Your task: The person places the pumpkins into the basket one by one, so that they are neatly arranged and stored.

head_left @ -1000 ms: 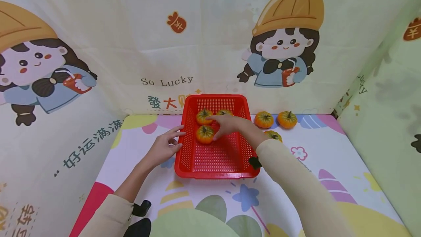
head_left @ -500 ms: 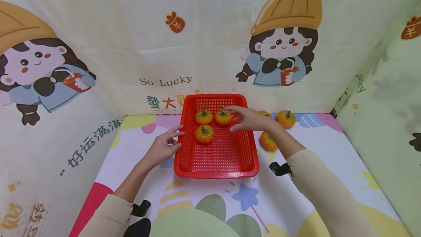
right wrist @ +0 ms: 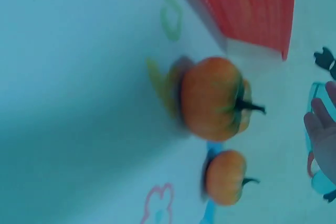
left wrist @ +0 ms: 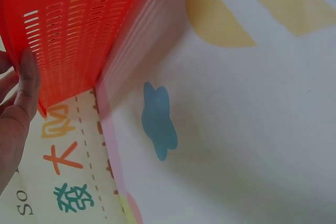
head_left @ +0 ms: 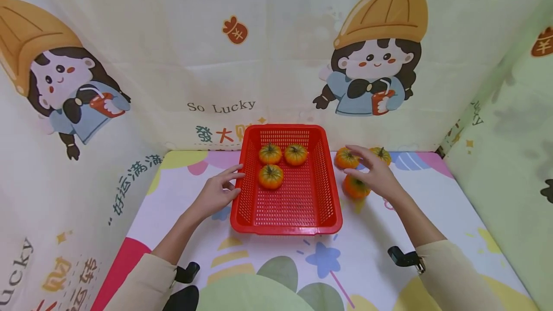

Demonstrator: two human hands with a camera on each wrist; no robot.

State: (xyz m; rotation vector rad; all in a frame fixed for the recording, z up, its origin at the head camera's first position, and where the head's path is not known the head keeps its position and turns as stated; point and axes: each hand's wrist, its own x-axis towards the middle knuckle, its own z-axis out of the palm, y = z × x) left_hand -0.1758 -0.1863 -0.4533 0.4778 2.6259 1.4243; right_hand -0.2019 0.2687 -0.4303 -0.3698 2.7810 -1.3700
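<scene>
Right hand (head_left: 375, 173): centre right of the frame, held over the table (head_left: 432, 210); thumb and fingers parted, grasping nothing
Near pumpkin (head_left: 356, 190): on the table, just right of the basket (head_left: 287, 230); below and slightly left of the right hand in the head view, partly hidden by it
Rear pumpkin (head_left: 344, 160): directly above the near pumpkin in the frame, overlapped by the fingertips
Outer pumpkin (head_left: 383, 155): to the right of the rear pumpkin, partly behind the same hand
Key relation: the right hand sits at the right edge of the right wrist view, apart from the near pumpkin; the gap is judged mainly vertical
Axis: squat and round, no long axis; the near pumpkin's stem points right in that view, as the basket's wall rises, hence judged upright
Nearer hand: the right
Left hand (head_left: 217, 189): centre left, fingers loosely extended, touching the basket's rim; no firm grip shows
Basket pumpkins (head_left: 270, 177): three, in the basket's upper half
</scene>
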